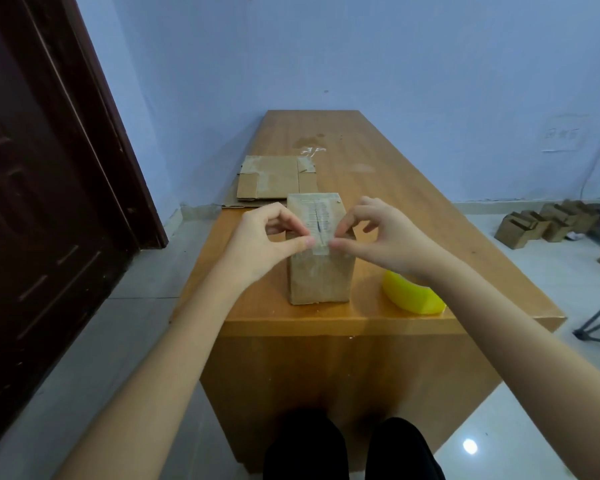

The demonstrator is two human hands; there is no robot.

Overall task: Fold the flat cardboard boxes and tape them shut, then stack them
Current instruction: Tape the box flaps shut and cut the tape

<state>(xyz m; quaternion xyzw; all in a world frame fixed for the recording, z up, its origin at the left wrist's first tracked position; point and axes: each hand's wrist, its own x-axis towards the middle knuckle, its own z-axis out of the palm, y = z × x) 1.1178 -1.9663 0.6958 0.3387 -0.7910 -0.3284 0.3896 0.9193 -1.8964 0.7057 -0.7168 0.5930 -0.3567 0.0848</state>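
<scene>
While pinched, upright rectangular cardboard box [321,271]

The folded box [319,247] is matt brown cardboard with glossy clear tape [317,220] along its top seam. The table [378,188] is smooth, faintly shiny wood. Near right, the yellow tape dispenser [409,294] looks like smooth plastic.

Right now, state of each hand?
Left hand: pinches the tape strip at the box top edge.
Right hand: pinches the same strip.
</scene>
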